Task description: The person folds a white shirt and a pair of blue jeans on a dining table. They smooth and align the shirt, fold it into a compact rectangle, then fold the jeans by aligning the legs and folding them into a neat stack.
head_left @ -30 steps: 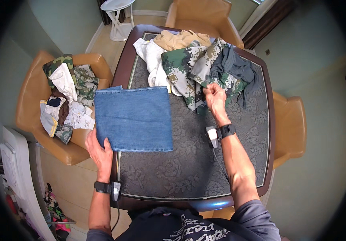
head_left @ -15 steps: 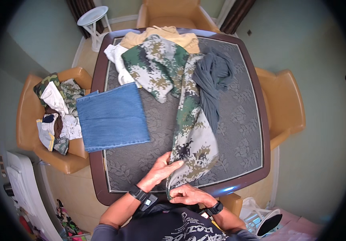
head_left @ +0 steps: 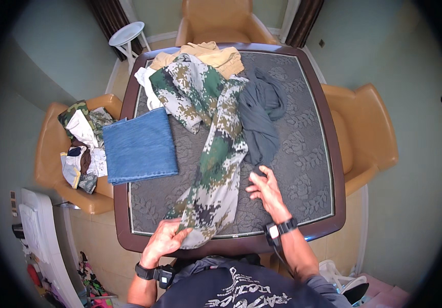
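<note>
A camouflage garment (head_left: 216, 154), apparently trousers, stretches from the far side of the table down to its front edge, one long leg toward me. My left hand (head_left: 165, 238) is closed on the hem of that leg, at the near left. My right hand (head_left: 266, 191) is off the camouflage cloth, its fingers apart. It is right beside the lower end of a crumpled dark grey garment (head_left: 262, 138); whether the fingertips touch it I cannot tell. Folded blue jeans (head_left: 140, 146) lie flat to the left, reaching over the table's edge.
Tan clothing (head_left: 211, 56) and a white garment (head_left: 146, 84) are bunched at the table's far side. A tan armchair (head_left: 52, 177) at the left holds a clothes pile (head_left: 82, 136). Other armchairs stand at the right (head_left: 369, 128) and far side (head_left: 216, 20). A white stool (head_left: 127, 34) is behind.
My left hand has moved left and nearer me, drawing the trouser leg's hem along. My right hand has let go of the hem and moved forward and right, toward the grey garment.
</note>
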`<action>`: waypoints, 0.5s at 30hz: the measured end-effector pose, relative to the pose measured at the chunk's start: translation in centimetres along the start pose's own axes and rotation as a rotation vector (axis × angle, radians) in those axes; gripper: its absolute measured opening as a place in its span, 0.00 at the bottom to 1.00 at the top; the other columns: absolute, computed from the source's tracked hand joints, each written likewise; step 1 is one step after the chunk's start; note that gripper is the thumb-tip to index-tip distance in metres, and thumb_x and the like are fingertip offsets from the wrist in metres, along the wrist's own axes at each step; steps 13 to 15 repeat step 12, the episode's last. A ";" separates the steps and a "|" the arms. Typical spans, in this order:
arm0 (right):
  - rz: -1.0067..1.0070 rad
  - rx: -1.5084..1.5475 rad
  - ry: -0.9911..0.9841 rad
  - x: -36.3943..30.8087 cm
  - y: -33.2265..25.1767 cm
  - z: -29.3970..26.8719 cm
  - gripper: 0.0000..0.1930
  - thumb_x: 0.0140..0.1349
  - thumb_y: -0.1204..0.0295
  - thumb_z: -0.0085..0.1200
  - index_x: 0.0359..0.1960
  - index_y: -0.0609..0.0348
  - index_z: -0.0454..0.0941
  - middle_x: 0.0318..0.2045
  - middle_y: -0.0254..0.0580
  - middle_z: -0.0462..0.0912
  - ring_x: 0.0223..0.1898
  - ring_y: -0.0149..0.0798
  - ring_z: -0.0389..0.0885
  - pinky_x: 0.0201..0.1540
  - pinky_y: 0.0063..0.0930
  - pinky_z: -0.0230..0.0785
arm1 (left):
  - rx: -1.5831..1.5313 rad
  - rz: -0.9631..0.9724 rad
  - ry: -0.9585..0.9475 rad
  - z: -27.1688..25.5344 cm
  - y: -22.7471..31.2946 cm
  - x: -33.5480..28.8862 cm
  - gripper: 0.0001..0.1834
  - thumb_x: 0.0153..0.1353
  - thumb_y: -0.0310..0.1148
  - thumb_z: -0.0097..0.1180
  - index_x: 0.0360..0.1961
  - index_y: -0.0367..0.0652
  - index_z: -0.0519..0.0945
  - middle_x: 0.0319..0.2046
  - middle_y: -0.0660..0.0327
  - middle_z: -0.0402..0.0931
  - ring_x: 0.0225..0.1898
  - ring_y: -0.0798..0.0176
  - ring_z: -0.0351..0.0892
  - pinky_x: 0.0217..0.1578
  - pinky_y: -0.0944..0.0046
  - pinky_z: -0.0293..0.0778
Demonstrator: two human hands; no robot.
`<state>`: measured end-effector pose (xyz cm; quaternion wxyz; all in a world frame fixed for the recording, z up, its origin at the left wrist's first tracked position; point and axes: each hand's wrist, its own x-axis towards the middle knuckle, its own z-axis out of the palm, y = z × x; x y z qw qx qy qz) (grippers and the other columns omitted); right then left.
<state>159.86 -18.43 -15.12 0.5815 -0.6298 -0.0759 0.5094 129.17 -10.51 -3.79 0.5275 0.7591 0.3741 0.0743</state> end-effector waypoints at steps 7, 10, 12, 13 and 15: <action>-0.016 0.730 -0.101 13.7 -5.2 -3.3 0.13 0.73 0.63 0.45 0.33 0.58 0.72 0.25 0.43 0.81 0.24 0.40 0.79 0.28 0.36 0.76 | -0.101 -0.319 0.195 -2.0 -2.6 -7.3 0.04 0.61 0.23 0.60 0.31 0.33 0.83 0.23 0.72 0.74 0.26 0.76 0.67 0.28 0.66 0.69; -0.244 0.600 0.066 15.0 -8.8 -5.2 0.12 0.73 0.60 0.46 0.43 0.56 0.71 0.29 0.43 0.81 0.28 0.42 0.81 0.31 0.36 0.76 | 0.015 -0.453 0.317 -3.6 -5.6 -10.0 0.04 0.61 0.25 0.60 0.31 0.34 0.83 0.21 0.69 0.73 0.26 0.75 0.67 0.28 0.66 0.69; -0.365 0.181 0.129 15.5 -8.5 -5.7 0.20 0.72 0.51 0.47 0.57 0.50 0.68 0.37 0.45 0.82 0.34 0.47 0.83 0.38 0.42 0.77 | 0.203 -0.452 0.404 -3.3 -8.6 -11.0 0.04 0.60 0.25 0.60 0.31 0.35 0.83 0.20 0.66 0.73 0.26 0.74 0.67 0.28 0.65 0.68; -0.365 0.181 0.129 15.5 -8.5 -5.7 0.20 0.72 0.51 0.47 0.57 0.50 0.68 0.37 0.45 0.82 0.34 0.47 0.83 0.38 0.42 0.77 | 0.203 -0.452 0.404 -3.3 -8.6 -11.0 0.04 0.60 0.25 0.60 0.31 0.35 0.83 0.20 0.66 0.73 0.26 0.74 0.67 0.28 0.65 0.68; -0.365 0.181 0.129 15.5 -8.5 -5.7 0.20 0.72 0.51 0.47 0.57 0.50 0.68 0.37 0.45 0.82 0.34 0.47 0.83 0.38 0.42 0.77 | 0.203 -0.452 0.404 -3.3 -8.6 -11.0 0.04 0.60 0.25 0.60 0.31 0.35 0.83 0.20 0.66 0.73 0.26 0.74 0.67 0.28 0.65 0.68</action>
